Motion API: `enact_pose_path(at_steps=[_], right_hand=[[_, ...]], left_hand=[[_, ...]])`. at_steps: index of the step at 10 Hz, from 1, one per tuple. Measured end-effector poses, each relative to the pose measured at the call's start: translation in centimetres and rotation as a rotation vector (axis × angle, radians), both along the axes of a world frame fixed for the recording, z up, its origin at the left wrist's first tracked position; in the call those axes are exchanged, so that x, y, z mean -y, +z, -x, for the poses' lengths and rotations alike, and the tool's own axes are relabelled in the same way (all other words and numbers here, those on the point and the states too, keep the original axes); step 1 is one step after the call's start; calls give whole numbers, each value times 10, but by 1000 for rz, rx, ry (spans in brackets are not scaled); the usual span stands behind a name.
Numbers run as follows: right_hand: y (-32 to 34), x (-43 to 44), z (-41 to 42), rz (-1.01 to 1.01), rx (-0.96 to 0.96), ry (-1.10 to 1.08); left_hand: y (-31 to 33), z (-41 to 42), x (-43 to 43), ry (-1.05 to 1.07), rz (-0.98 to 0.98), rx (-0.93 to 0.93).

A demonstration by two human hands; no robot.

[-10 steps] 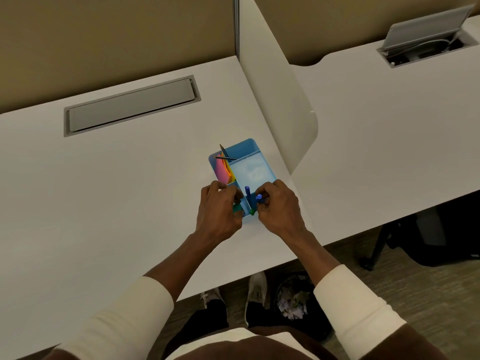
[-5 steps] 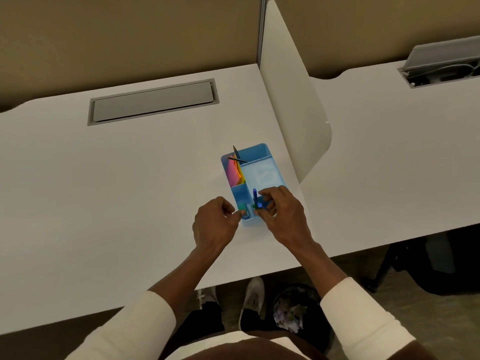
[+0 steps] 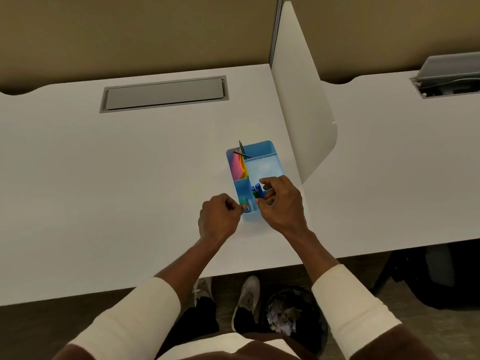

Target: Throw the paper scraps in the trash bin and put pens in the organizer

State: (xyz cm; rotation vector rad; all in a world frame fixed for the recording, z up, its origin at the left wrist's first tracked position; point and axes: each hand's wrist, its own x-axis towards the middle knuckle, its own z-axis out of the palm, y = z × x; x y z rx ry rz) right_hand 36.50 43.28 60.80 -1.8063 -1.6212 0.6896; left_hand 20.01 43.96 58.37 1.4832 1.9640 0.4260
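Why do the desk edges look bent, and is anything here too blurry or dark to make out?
Head view: the wide-angle lens bows the white desk edges; lighting is soft and even, with faint shadows beside the blue organizer. The pens by the right hand smear into coloured blobs. The trash bin under the desk is dim, its paper scraps barely distinct.

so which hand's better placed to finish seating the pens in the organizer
Probably the right hand: its fingers curl over the blue and green pens in the organizer's near compartment. The left hand is fisted at the near left corner, seemingly steadying it.
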Motion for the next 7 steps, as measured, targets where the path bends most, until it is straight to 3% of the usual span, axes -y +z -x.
enact_pose_path(at_steps=[4, 7], right_hand=[[-5, 2, 7, 41, 10, -38], [-2, 44, 11, -101, 61, -82]], left_hand=[[0, -2, 4, -3, -2, -6], [-3, 19, 21, -18, -2, -65]])
